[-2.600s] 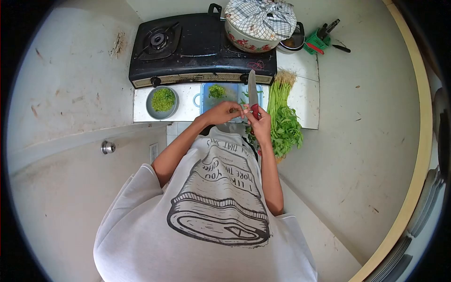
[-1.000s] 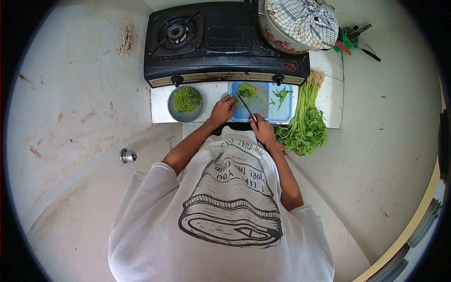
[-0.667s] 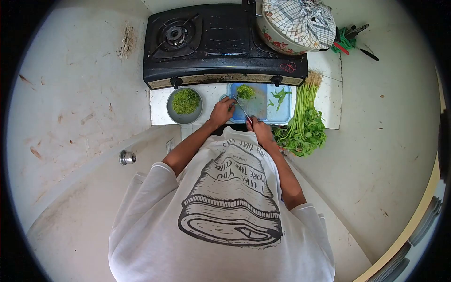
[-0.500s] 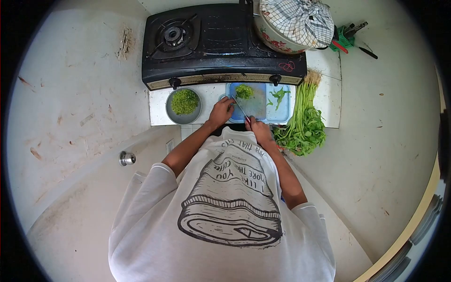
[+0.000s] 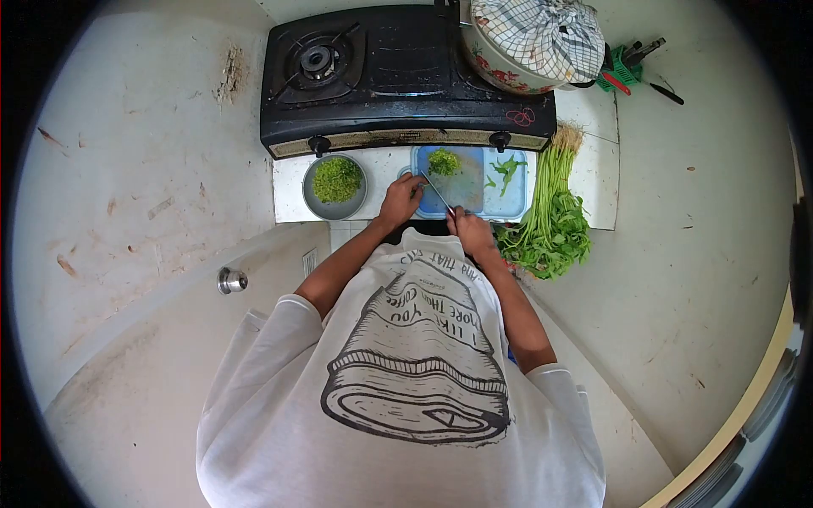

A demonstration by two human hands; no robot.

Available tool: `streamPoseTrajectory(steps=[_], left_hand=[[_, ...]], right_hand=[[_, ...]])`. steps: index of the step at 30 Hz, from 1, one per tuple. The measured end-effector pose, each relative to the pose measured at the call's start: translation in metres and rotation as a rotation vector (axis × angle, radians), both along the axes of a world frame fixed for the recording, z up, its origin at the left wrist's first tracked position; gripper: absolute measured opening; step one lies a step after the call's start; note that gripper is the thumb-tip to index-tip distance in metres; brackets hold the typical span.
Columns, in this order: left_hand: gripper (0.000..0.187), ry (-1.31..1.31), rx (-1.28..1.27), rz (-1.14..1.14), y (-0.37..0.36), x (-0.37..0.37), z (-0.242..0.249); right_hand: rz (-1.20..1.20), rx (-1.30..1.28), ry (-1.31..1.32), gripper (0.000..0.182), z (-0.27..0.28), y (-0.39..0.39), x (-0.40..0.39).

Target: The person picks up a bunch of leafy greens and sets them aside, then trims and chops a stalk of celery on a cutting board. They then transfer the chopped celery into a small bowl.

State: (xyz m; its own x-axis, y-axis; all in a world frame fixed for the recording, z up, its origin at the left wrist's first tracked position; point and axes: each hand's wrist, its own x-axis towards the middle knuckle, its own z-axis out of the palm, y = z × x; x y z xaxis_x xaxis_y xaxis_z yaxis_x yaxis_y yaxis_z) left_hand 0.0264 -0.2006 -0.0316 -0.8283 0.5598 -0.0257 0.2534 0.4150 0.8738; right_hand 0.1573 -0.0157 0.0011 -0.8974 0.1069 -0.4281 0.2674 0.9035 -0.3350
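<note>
My right hand is wrapped round the handle of a knife, its blade slanting up and left over the blue chopping board. My left hand is at the board's left edge, fingers bent together by the blade's tip; whatever they pinch is too small to make out. Just beyond the blade lies a small heap of finely chopped greens. A few loose green leaves rest on the paler right part of the board. Left of my left hand, a grey bowl holds more chopped greens.
A bundle of leafy greens with roots lies right of the board, its leaves over the counter edge. Behind is a black gas stove, bearing a flowered pot under a checked cloth. A green basket holds utensils.
The view has shifted slightly, so everything sits a little further right. My hands and the knife keep nearly the same place over the board; the heap of greens looks unchanged.
</note>
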Motion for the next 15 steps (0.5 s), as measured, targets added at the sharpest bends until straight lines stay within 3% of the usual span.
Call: streamPoseTrajectory(steps=[15], left_hand=[[0.020, 0.067, 0.003, 0.009, 0.000, 0.004, -0.001]], right_hand=[[-0.019, -0.013, 0.037, 0.040, 0.001, -0.007, -0.010]])
